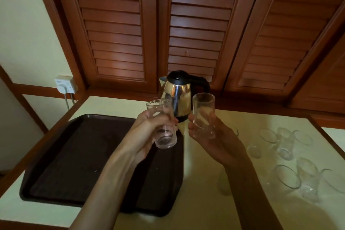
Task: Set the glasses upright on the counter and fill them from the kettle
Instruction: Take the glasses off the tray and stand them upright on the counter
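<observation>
While both tumblers are held aloft: placement is pending
Left hand: clamped round left tumbler, above tray
Right hand: gripping right tumbler, before kettle
Advice: each base to be lowered flat onto counter, clear of toppled glasses

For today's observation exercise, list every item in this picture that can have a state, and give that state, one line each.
left hand: grips a glass, raised
right hand: grips a glass, raised
left glass: held, mouth up, empty
right glass: held, mouth up, empty
kettle: upright, lid closed
glasses on the counter: lying on their sides
tray: flat on counter
</observation>
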